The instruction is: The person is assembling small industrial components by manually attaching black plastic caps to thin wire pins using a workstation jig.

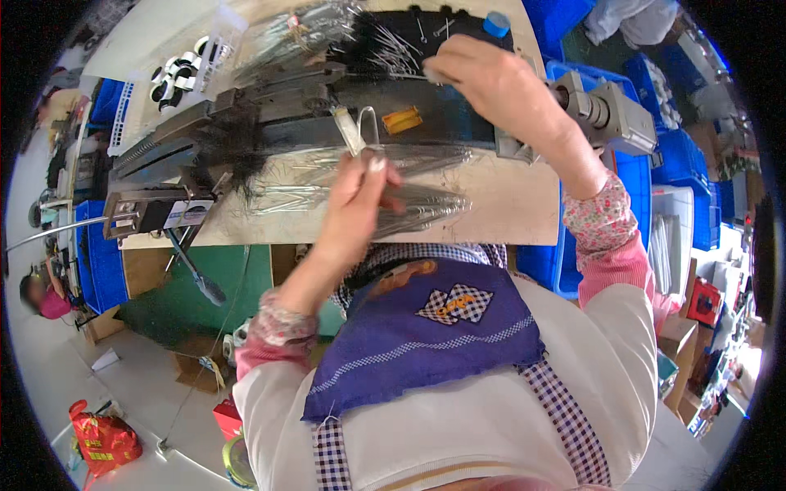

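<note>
The left hand [354, 200] is closed, with its thumb and fingers pinching the low end of a pale strip [347, 129], and a clear loop [377, 124] stands up just beside that strip. The strip points up and away from the body, over the dark part of the bench. The right hand [512, 88] reaches over the near edge of a black mat [468, 24], with its fingertips drawn close together. I cannot tell if they have hold of anything. A loose heap of thin metal pins [393, 53] lies on the mat, just left of those fingertips. A small blue cap [496, 24] sits by the mat's far right corner, and a yellow piece [402, 120] lies between the 2 hands. The step now seems to be small finger work near the pins. To do it well, take just 1 pin at a time, pinch it near its end, and lift it straight up so the others do not get pulled along. Grip the strip softly, so that it and the loop do not bend. Hold the left hand still, and mind the thin shiny rods [430, 211] on the table [512, 209] by its wrist.
</note>
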Available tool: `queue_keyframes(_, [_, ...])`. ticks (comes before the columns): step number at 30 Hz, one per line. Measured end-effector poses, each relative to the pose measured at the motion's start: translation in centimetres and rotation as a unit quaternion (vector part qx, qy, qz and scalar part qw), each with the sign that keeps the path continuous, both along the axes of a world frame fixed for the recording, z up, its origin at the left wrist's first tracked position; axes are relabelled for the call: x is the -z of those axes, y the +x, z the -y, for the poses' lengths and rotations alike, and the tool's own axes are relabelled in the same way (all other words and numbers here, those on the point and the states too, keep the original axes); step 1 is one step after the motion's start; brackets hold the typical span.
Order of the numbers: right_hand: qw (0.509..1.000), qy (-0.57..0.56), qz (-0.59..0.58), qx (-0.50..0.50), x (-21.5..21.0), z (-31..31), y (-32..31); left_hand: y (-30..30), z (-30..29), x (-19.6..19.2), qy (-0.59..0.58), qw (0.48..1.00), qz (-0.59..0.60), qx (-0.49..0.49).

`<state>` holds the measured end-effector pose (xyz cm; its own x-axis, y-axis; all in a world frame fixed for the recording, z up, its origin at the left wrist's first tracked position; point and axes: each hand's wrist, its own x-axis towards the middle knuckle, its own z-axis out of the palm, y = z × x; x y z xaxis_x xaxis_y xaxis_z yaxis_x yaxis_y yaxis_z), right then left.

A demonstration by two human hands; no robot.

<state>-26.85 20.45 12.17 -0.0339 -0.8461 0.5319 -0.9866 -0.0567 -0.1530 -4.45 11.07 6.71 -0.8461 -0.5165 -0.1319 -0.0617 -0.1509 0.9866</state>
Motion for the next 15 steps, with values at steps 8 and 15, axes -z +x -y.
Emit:
queue_keyframes(8, [0.995,0.069,-0.078,-0.008,0.9,2.1,1.0,0.2,4.3,-6.8,0.514,0.816,-0.256,0.065])
queue_keyframes(15, [0.999,0.038,0.014,0.014,0.8,1.9,0.9,6.8,7.4,-2.3,0.259,0.917,-0.298,-0.055])
